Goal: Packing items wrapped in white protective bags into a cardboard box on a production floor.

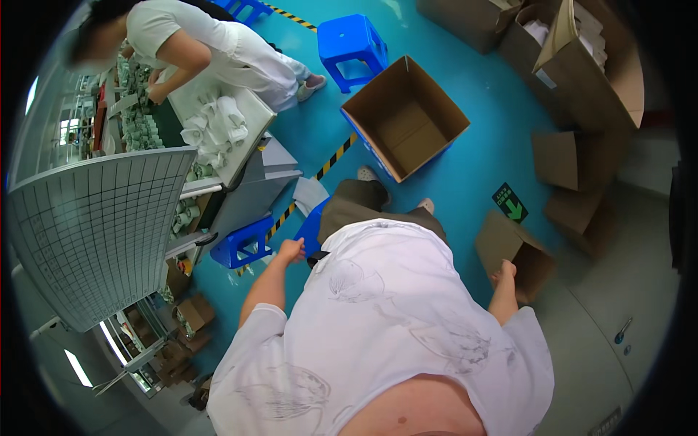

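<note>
My left hand (pixel 292 251) hangs at my side with its fingers loosely curled and nothing visible in them. A blue stool (pixel 311 227) is the closest thing to it, partly hidden by my trousers. On the other side my right hand (pixel 504 271) is also curled. Behind it in the picture is an open cardboard box (pixel 503 237) on the floor, and I see no grip on that box. Ahead of my feet, a large open cardboard box (pixel 407 109) shows a bare inside and rests on something blue.
At left a person in white (pixel 218 54) works at a bench with white cloth-like items (pixel 218 127). A gridded white board (pixel 102 225) stands nearer. Blue stools (pixel 352 43) (pixel 243 241) stand about. More cartons (pixel 592 65) crowd the right, beside a pale door (pixel 589 334).
</note>
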Action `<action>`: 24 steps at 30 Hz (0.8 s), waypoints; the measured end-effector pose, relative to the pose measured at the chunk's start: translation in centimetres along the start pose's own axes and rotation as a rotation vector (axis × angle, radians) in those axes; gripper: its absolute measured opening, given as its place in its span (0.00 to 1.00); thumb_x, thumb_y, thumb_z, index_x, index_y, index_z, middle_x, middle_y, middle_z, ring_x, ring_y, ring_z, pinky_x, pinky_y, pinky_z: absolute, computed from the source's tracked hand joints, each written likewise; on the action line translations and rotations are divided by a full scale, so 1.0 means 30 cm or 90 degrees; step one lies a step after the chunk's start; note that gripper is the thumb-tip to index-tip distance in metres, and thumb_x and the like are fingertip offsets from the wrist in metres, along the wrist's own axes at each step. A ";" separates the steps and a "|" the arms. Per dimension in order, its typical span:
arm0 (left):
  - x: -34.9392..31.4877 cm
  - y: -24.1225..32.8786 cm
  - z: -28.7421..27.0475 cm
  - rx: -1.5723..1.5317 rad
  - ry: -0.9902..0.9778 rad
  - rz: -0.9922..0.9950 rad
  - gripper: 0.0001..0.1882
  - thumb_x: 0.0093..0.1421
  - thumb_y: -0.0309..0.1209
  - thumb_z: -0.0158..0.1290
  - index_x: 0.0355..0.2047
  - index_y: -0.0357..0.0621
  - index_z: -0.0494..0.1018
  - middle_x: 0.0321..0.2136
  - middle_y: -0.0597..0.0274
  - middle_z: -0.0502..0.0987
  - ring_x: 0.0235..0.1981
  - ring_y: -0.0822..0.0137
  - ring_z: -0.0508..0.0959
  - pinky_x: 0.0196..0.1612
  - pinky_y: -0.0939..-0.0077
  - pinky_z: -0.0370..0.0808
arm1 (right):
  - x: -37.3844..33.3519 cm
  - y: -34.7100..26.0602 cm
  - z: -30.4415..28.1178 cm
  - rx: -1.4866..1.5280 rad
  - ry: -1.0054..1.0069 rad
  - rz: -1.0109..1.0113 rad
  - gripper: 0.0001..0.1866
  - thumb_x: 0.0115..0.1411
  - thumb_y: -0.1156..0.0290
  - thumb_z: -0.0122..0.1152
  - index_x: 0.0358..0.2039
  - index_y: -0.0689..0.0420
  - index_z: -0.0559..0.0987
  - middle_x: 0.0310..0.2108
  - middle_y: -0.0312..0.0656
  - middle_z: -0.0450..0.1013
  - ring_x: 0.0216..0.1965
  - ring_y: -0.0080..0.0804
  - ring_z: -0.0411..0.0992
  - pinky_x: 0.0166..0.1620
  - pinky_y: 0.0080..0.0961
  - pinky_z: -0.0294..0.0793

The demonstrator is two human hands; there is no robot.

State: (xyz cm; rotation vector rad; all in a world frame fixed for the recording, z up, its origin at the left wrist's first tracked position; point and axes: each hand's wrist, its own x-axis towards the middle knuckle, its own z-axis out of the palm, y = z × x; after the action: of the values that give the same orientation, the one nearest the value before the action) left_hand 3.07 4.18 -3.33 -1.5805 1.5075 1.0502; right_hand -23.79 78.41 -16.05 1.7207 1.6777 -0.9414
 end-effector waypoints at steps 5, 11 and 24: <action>0.096 0.127 -0.084 -0.028 -0.056 0.012 0.29 0.69 0.52 0.50 0.52 0.36 0.76 0.43 0.45 0.83 0.38 0.49 0.86 0.40 0.52 0.81 | -0.347 -0.264 0.513 -0.193 -0.008 -0.557 0.37 0.64 0.47 0.62 0.59 0.68 0.74 0.50 0.49 0.77 0.39 0.38 0.76 0.38 0.34 0.75; 0.478 0.204 -0.211 0.031 -0.109 0.016 0.33 0.72 0.54 0.43 0.52 0.30 0.74 0.43 0.41 0.83 0.36 0.48 0.86 0.37 0.51 0.83 | -1.396 -0.478 0.831 -0.142 -0.286 -0.519 0.40 0.61 0.44 0.66 0.60 0.65 0.71 0.51 0.43 0.75 0.47 0.29 0.73 0.41 0.32 0.74; 1.310 0.049 0.057 0.403 -0.130 0.052 0.35 0.65 0.57 0.49 0.55 0.37 0.77 0.57 0.40 0.76 0.58 0.43 0.76 0.59 0.51 0.72 | -1.066 -0.477 0.941 0.064 -0.245 -0.561 0.25 0.61 0.83 0.54 0.60 0.66 0.67 0.54 0.45 0.72 0.54 0.34 0.72 0.58 0.31 0.71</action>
State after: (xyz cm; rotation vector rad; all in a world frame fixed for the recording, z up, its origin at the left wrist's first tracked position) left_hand 1.17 -11.12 -39.54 -0.9500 1.5653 0.6539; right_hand -40.12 37.60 -6.40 0.7086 2.1356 -1.6287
